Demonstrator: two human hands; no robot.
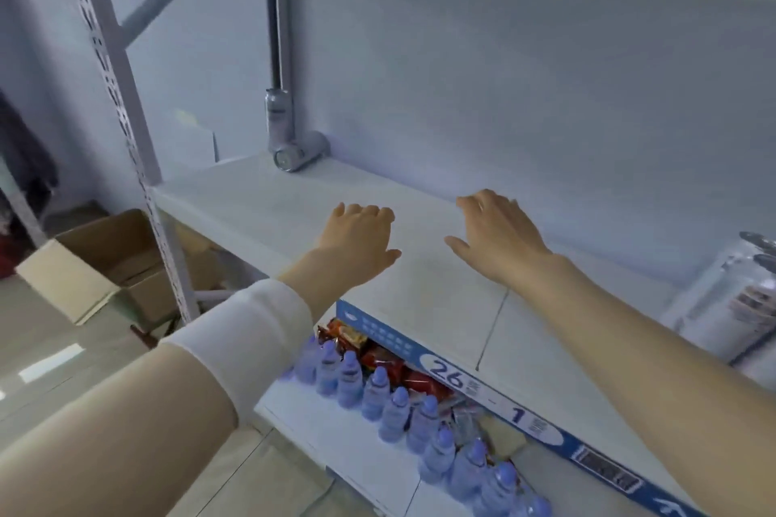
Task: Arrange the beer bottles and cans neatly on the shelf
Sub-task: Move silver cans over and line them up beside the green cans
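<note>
A white shelf board [260,197] runs from left to right in front of me. At its far left corner one silver can [279,118] stands upright and a second silver can [299,154] lies on its side just in front of it. A plastic-wrapped pack of silver cans [730,306] sits at the right edge of the shelf. My left hand [357,235] and my right hand [495,235] hover over the middle of the shelf, palms down, fingers spread, holding nothing. Both are well away from the cans.
A perforated metal upright [121,97] frames the shelf's left side. Below, the lower shelf holds a row of small blue-capped bottles [394,403] and red snack packets [378,353]. An open cardboard box [105,264] lies on the floor to the left. A blue price strip [483,390] lines the front edge.
</note>
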